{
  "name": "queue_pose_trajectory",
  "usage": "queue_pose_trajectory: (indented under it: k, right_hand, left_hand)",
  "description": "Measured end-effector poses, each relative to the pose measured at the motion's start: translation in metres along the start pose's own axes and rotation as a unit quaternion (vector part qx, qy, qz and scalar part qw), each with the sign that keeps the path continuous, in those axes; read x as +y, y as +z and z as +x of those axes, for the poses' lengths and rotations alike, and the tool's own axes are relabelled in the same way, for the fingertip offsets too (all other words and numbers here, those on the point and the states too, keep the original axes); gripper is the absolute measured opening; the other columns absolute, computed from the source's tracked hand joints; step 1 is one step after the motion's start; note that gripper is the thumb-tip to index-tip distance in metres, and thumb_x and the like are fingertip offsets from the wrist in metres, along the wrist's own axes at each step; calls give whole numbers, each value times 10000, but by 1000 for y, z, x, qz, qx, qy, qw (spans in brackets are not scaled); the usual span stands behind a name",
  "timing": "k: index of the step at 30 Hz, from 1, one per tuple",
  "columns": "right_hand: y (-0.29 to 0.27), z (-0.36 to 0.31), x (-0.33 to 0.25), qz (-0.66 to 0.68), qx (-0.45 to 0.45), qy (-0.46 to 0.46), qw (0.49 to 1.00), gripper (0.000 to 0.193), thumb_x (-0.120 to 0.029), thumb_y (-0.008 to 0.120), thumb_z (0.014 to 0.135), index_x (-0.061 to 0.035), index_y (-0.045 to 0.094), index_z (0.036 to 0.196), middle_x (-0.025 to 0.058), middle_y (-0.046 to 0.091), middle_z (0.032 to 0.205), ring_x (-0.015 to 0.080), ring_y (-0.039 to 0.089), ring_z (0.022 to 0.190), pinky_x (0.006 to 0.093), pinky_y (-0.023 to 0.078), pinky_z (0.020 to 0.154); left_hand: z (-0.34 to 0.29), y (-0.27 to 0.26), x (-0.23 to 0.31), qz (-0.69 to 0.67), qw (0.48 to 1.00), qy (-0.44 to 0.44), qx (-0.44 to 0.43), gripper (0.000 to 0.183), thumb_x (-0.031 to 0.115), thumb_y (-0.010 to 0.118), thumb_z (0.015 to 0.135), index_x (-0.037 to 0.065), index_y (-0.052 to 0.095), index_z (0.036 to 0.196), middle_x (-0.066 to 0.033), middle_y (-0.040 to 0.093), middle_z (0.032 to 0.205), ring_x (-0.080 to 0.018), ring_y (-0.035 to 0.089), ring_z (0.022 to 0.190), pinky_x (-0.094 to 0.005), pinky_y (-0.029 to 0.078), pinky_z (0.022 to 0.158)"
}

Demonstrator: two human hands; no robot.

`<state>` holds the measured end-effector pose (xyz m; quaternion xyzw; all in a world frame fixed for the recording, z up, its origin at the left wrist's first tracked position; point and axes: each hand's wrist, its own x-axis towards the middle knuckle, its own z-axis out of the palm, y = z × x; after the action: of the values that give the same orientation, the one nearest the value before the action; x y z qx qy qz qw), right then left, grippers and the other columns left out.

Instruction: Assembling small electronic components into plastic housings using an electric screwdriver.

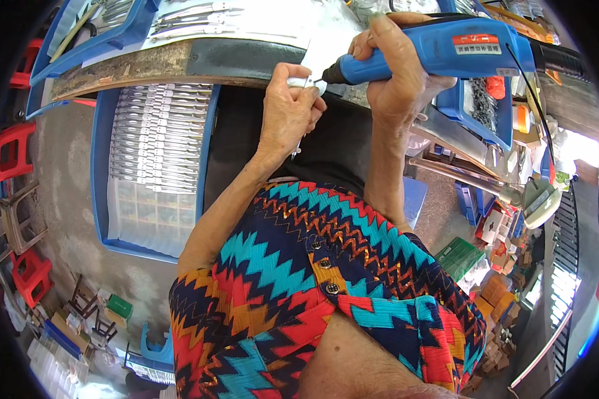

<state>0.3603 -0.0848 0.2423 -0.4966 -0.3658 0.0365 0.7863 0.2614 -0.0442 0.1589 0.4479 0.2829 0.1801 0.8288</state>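
My right hand (399, 73) is wrapped round a blue electric screwdriver (446, 50), held almost level above the bench's front edge. Its black tip (334, 73) points left and meets a small white piece (319, 86). That white piece is pinched between the thumb and fingers of my left hand (287, 110). Below the left hand a thin shiny end pokes out; whether it belongs to the same piece I cannot tell. The fingers cover most of the piece.
Left of my lap, a blue tray (101, 166) holds rows of slim metal parts (156, 133). Similar parts (199, 26) lie on the bench (120, 72). A blue bin (451, 106) of small dark pieces stands at right. Red stools (13, 151) are at far left.
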Motion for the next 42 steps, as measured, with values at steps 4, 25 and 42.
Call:
queue_pose_trajectory:
  k: [4, 25, 42]
  right_hand:
    - [-8, -3, 16, -40, -39, -84, 995, 108, 50, 582, 750, 55, 590, 858, 94, 524, 566, 178, 532, 459, 293, 454, 473]
    - [-11, 5, 7, -310, -217, -317, 870, 92, 61, 547, 773, 94, 538, 859, 128, 533, 619, 184, 545, 468, 297, 457, 451]
    - [7, -1, -14, -39, 27, 89, 995, 230, -5, 649, 733, 14, 518, 921, 76, 562, 627, 150, 536, 507, 247, 433, 493]
  left_hand:
    - [0, 2, -1, 6, 1000, 4, 4, 274, -26, 502, 836, 12, 362, 1068, -107, 558, 653, -47, 397, 448, -185, 256, 358]
    - [2, 5, -5, 1, 1000, 14, 21, 262, -41, 504, 824, 24, 380, 1045, -94, 544, 617, -48, 380, 438, -194, 249, 359]
    - [3, 1, -7, -2, 1000, 10, 11, 240, -12, 497, 834, 29, 378, 1039, -86, 551, 614, -56, 406, 419, -203, 272, 335]
